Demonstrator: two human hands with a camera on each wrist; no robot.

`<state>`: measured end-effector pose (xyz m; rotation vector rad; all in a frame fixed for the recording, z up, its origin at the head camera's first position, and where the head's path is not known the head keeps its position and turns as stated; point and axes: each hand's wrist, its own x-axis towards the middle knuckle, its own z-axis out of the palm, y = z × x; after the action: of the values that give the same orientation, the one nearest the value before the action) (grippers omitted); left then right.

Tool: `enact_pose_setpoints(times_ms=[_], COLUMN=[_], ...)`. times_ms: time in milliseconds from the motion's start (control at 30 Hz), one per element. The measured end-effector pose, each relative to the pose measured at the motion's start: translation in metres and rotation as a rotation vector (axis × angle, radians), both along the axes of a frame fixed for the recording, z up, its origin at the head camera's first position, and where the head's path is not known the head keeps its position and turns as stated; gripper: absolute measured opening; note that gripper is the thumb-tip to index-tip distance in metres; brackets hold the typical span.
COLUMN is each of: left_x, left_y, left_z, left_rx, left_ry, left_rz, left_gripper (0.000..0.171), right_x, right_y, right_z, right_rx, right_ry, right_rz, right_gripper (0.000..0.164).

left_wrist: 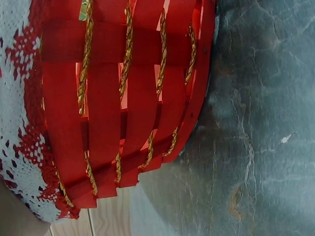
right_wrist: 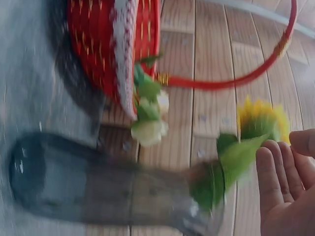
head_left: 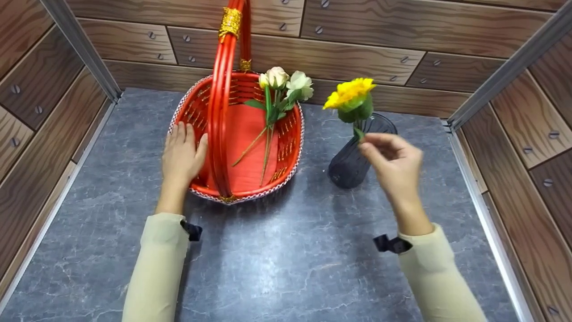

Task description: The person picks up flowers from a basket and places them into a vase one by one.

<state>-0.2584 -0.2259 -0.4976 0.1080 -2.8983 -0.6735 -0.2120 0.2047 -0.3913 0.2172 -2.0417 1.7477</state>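
A yellow sunflower [head_left: 351, 95] is pinched between the thumb and fingers of my right hand [head_left: 395, 163], by a green leaf or the stem just below the bloom. It stands at the mouth of a dark see-through vase [head_left: 351, 165]; in the right wrist view a green leaf [right_wrist: 209, 189] overlaps the vase's rim. How far its stem reaches into the vase cannot be made out. My left hand [head_left: 182, 152] rests with straight fingers on the left rim of a red woven basket [head_left: 290, 172]. Inside the basket lean pale roses [head_left: 278, 78], stems across its red bottom.
The basket's tall red handle [head_left: 220, 112], wrapped in gold, arches beside my left hand. Wood-patterned walls [head_left: 357, 56] enclose the grey marbled tabletop [head_left: 268, 259] at the back and both sides. Black wrist cameras [head_left: 392, 244] sit at both cuffs.
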Motion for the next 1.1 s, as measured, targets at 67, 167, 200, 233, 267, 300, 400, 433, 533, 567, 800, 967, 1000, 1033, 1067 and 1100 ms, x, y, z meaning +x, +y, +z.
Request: enact_pose_setpoints(times_ms=[67, 167, 200, 233, 267, 300, 400, 433, 533, 567, 800, 967, 1000, 1033, 1067, 1100], left_x=[0.0, -0.001, -0.001, -0.002, -0.002, -0.002, -0.002, -0.002, -0.001, -0.001, -0.001, -0.002, -0.002, -0.002, -0.002, -0.002], left_y=[0.001, 0.001, 0.001, 0.001, 0.001, 0.001, 0.001, 0.001, 0.001, 0.001, 0.002, 0.002, 0.001, 0.001, 0.001, 0.001], left_z=[0.0, -0.001, -0.001, -0.002, -0.002, -0.003, -0.004, -0.005, -0.005, -0.005, -0.003, -0.002, -0.001, -0.001, 0.0, 0.0], left_rx=[0.004, 0.003, 0.003, 0.002, 0.0, -0.002, -0.001, -0.001, 0.007, 0.006, -0.007, -0.017, -0.018, -0.02, -0.02, -0.018], left_ry=[0.0, 0.002, 0.004, 0.006, 0.008, 0.008, 0.001, -0.002, -0.005, -0.005, -0.006, 0.002, 0.002, 0.002, 0.002, -0.001], left_rz=[0.001, 0.004, 0.003, 0.003, 0.0, -0.002, -0.002, -0.001, 0.001, 0.001, -0.002, 0.005, 0.008, 0.01, 0.011, 0.011], left_gripper=[0.075, 0.074, 0.074, 0.074, 0.075, 0.075, 0.077, 0.077, 0.076, 0.076, 0.08, 0.08, 0.08, 0.079, 0.078, 0.078], right_x=[0.002, 0.001, -0.001, -0.002, -0.004, -0.007, -0.014, -0.017, -0.026, -0.028, -0.045, -0.055, -0.057, -0.058, -0.06, -0.061], right_y=[-0.012, -0.031, -0.036, -0.042, -0.047, -0.052, -0.065, -0.069, -0.08, -0.083, -0.104, -0.119, -0.122, -0.125, -0.128, -0.131], right_z=[-0.005, -0.013, -0.016, -0.019, -0.022, -0.024, -0.03, -0.032, -0.036, -0.037, -0.049, -0.052, -0.052, -0.052, -0.052, -0.052], right_rx=[-0.005, 0.009, 0.01, 0.009, 0.007, 0.003, -0.033, -0.055, -0.128, -0.157, -0.326, -0.376, -0.385, -0.394, -0.408, -0.423], right_ry=[-0.011, -0.021, -0.024, -0.032, -0.039, -0.05, -0.112, -0.146, -0.253, -0.29, -0.447, -0.516, -0.533, -0.551, -0.57, -0.589], right_rz=[0.042, 0.105, 0.126, 0.144, 0.158, 0.173, 0.215, 0.23, 0.268, 0.278, 0.354, 0.368, 0.366, 0.365, 0.366, 0.37], right_gripper=[0.019, 0.019, 0.019, 0.018, 0.018, 0.018, 0.019, 0.02, 0.023, 0.025, 0.032, 0.032, 0.031, 0.032, 0.032, 0.033])
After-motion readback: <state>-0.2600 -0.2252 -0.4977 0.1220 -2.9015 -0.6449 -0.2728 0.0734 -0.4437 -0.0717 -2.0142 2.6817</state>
